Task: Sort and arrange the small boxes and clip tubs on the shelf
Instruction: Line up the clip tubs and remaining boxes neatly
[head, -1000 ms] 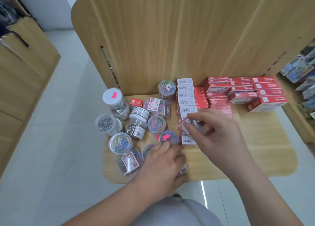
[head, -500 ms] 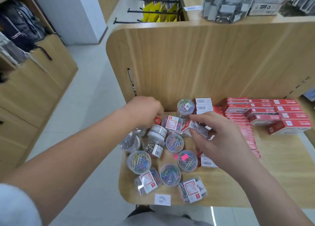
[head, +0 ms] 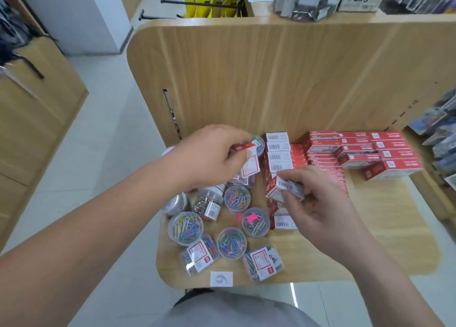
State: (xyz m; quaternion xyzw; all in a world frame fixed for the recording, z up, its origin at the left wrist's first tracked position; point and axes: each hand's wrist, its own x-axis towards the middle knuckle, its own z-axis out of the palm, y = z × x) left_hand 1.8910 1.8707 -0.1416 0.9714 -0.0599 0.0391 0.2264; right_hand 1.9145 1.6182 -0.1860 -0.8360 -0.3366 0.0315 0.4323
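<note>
1. Wood shelf (head: pixel 370 228), frame centre: clip tubs (head: pixel 185 228) clustered left, red boxes (head: pixel 392 165) stacked upper right.
2. Left hand (head: pixel 209 153) pinches small red box (head: pixel 240 147) above tubs.
3. Right hand (head: pixel 323 208) pinches barcoded box (head: pixel 290 187) over centre row.

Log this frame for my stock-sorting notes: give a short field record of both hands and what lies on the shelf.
shelf: light wood
clip tubs: loose cluster, left part
row of small boxes: barcoded ends up, middle
red box stacks: rear right
left hand: pinches a small red box over the rear clip tubs
right hand: grips a barcoded box beside the row
</note>
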